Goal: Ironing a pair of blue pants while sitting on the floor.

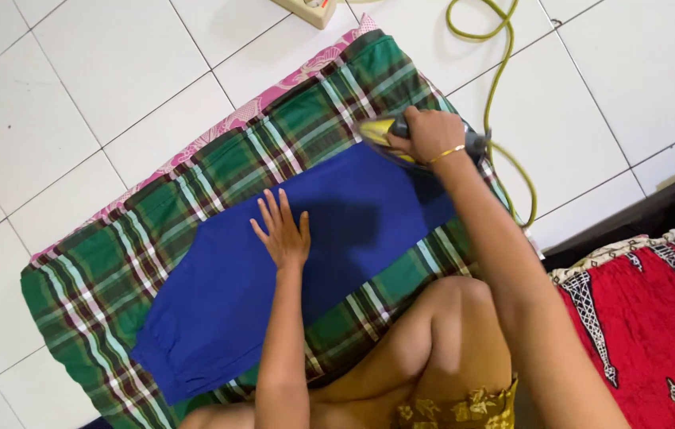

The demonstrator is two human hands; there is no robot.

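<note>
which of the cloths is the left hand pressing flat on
The plain blue cloth, lying on top of the green checked cloth; the left hand rests open on it. The red patterned cloth lies apart.

Both my arms reach forward, one hand flat and one clenched.

My left hand (282, 229) lies palm down with the fingers (271, 208) spread and pointing away from me, the thumb out to the side; its forearm runs straight back toward the bottom of the view. My right hand (430, 133) is stretched farther ahead, curled into a tight grip with the knuckles up and a thin gold bangle at the wrist. That arm is almost fully extended and crosses above my bent bare knee. The two hands are well apart.
</note>
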